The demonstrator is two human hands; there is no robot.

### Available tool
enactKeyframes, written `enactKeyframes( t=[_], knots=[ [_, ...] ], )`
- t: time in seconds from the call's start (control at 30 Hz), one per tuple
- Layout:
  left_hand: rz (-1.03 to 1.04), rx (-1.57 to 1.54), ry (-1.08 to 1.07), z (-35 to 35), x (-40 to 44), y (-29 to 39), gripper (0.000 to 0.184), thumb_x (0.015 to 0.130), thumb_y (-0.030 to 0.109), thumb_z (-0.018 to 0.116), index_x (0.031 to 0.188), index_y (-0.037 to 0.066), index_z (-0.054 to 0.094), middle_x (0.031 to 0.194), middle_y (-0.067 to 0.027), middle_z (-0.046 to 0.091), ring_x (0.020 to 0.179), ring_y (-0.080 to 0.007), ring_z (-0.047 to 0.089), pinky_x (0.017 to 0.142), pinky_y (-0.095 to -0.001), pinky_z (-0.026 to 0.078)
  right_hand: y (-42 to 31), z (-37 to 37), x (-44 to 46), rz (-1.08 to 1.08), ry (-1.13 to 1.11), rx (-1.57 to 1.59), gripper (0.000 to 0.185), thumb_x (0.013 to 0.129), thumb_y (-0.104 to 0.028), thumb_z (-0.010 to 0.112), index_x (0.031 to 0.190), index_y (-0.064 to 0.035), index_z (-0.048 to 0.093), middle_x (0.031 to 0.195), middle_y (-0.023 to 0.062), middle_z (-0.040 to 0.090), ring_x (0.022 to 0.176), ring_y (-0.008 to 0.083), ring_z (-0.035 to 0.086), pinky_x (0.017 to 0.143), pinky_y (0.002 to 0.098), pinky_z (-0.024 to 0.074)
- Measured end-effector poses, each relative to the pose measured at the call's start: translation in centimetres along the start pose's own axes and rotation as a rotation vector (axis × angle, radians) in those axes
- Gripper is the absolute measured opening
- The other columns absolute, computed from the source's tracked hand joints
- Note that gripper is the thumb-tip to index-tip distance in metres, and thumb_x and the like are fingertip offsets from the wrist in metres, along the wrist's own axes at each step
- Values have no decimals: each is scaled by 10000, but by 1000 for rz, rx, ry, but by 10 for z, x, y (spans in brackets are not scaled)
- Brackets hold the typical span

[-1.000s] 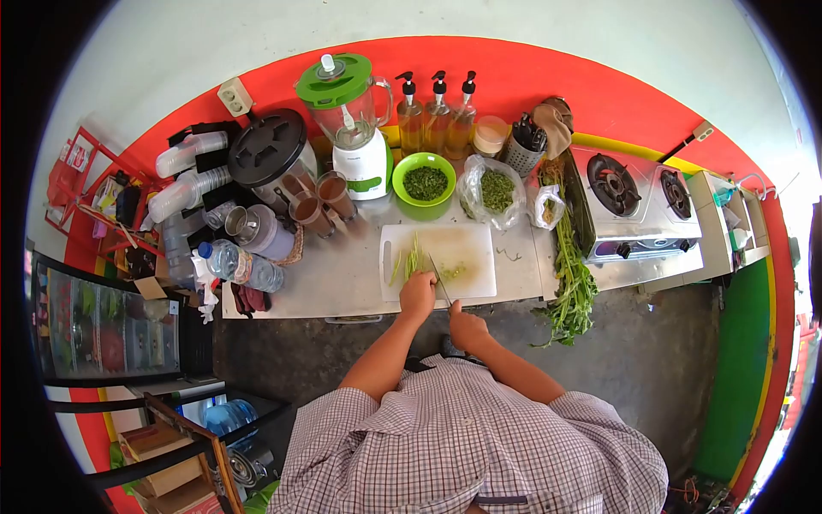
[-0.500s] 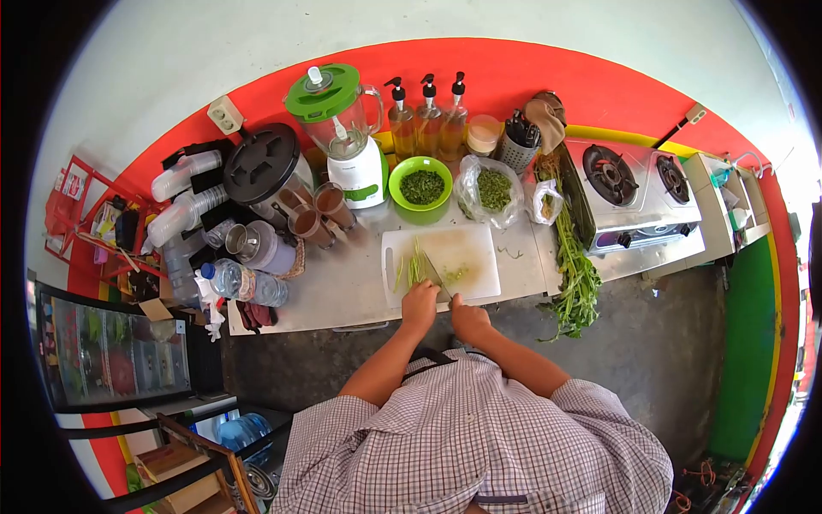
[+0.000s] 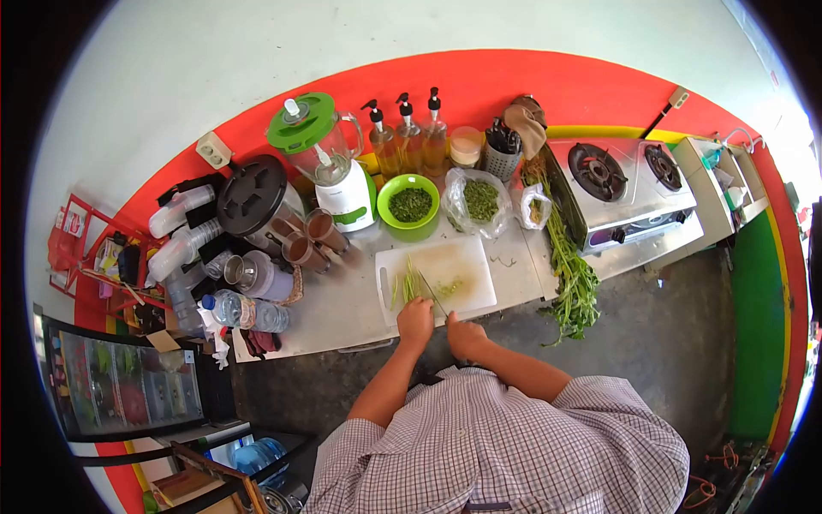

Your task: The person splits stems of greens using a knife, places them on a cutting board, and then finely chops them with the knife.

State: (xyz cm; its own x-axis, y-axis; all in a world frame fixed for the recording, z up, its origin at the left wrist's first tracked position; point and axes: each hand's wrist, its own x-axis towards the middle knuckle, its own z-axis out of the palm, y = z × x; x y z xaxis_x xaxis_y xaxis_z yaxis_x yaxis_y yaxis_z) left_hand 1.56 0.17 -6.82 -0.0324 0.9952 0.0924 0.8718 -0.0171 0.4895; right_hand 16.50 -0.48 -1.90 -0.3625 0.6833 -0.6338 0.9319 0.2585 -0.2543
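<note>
On the white cutting board [image 3: 477, 298] lies a bundle of thin green stalks [image 3: 409, 284], with small chopped green pieces [image 3: 451, 286] to its right. My left hand [image 3: 416, 322] is closed over the near end of the stalks, its fingertips tucked down and partly hidden. A knife [image 3: 434, 295] rests its blade along the right side of the bundle, pointing away from me. Its handle is in my right hand [image 3: 467, 336], which is wrapped round it at the board's near edge.
Behind the board stand a green bowl [image 3: 434, 218] of chopped greens, a plastic bag [image 3: 505, 224] of greens and a blender [image 3: 349, 201]. Leafy stalks [image 3: 574, 291] hang over the counter edge beside the gas stove [image 3: 634, 224]. Cups [image 3: 306, 254] and a water bottle [image 3: 248, 310] stand left.
My head view has tilted and shifted, so the counter appears slightly lower and turned. Both hands keep their grips, and the knife stays beside the stalks.
</note>
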Motion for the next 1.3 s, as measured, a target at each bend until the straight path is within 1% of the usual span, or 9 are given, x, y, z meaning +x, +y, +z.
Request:
enactKeyframes(
  t=[0.03, 0.23, 0.3, 0.47, 0.53, 0.7, 0.73, 1.07, 1.3],
  knots=[
    [-3, 5, 17, -1, 0, 0, 139, 822, 89, 616, 872, 87, 746, 892, -111, 684, 867, -330, 679, 737, -458, 558, -1, 3, -4, 25, -25, 34, 664, 834, -72, 672, 1356, 93, 297, 1029, 277, 719, 970, 412, 725, 832, 466, 586],
    [-53, -18, -6, -1, -1, 4, 130, 840, 105, 617, 868, 93, 744, 892, -109, 676, 896, -327, 672, 751, -458, 555, 12, 11, 15, -41, 76, 9, 733, 844, -94, 674, 1413, 108, 260, 1035, 279, 718, 976, 406, 726, 820, 457, 588],
    [-48, 6, -31, -4, -1, 5, 126, 843, 111, 625, 874, 99, 747, 900, -105, 679, 908, -328, 667, 755, -456, 554, 9, -1, 18, -29, -3, -26, 731, 845, -99, 680, 1407, 109, 261, 1022, 270, 723, 960, 407, 730, 806, 450, 592],
    [-93, 27, -12, -4, 1, 10, 106, 841, 116, 647, 861, 100, 750, 901, -103, 687, 904, -330, 666, 749, -455, 552, 8, 12, 5, -45, -49, -7, 635, 866, -99, 644, 1358, 102, 296, 1009, 261, 727, 935, 383, 738, 787, 453, 594],
    [-127, 21, -2, 1, 2, 13, 100, 840, 115, 652, 852, 98, 750, 891, -102, 691, 899, -331, 666, 748, -456, 551, 14, 21, 16, -28, 48, 54, 604, 865, -105, 640, 1331, 96, 313, 1002, 256, 727, 926, 391, 736, 789, 457, 595],
    [-238, -29, 74, 8, 1, 16, 109, 853, 132, 658, 850, 106, 763, 890, -121, 707, 894, -349, 670, 752, -475, 548, 19, 13, 18, -85, 20, 70, 665, 853, -116, 659, 1358, 107, 288, 987, 255, 722, 930, 430, 724, 798, 461, 595],
    [-234, -23, 77, 7, 4, 16, 109, 853, 132, 658, 850, 106, 763, 890, -121, 707, 894, -349, 670, 752, -475, 548, 17, 6, 5, -89, 8, 64, 599, 867, -112, 653, 1318, 90, 315, 988, 249, 726, 933, 413, 730, 795, 453, 598],
    [-286, -70, -50, 1, 12, 12, 110, 833, 120, 665, 872, 110, 767, 838, -137, 730, 794, -371, 697, 711, -463, 559, 14, 15, 10, -78, 79, 152, 477, 904, -136, 629, 1249, 37, 348, 955, 237, 727, 905, 403, 738, 770, 477, 600],
    [-360, -244, 78, 12, -1, 16, 69, 825, 115, 718, 869, 76, 753, 816, -129, 732, 795, -331, 713, 706, -420, 559, 48, 20, 6, -3, 109, 174, 589, 900, -152, 628, 1333, 79, 302, 984, 278, 712, 924, 428, 725, 793, 484, 593]
  ],
)
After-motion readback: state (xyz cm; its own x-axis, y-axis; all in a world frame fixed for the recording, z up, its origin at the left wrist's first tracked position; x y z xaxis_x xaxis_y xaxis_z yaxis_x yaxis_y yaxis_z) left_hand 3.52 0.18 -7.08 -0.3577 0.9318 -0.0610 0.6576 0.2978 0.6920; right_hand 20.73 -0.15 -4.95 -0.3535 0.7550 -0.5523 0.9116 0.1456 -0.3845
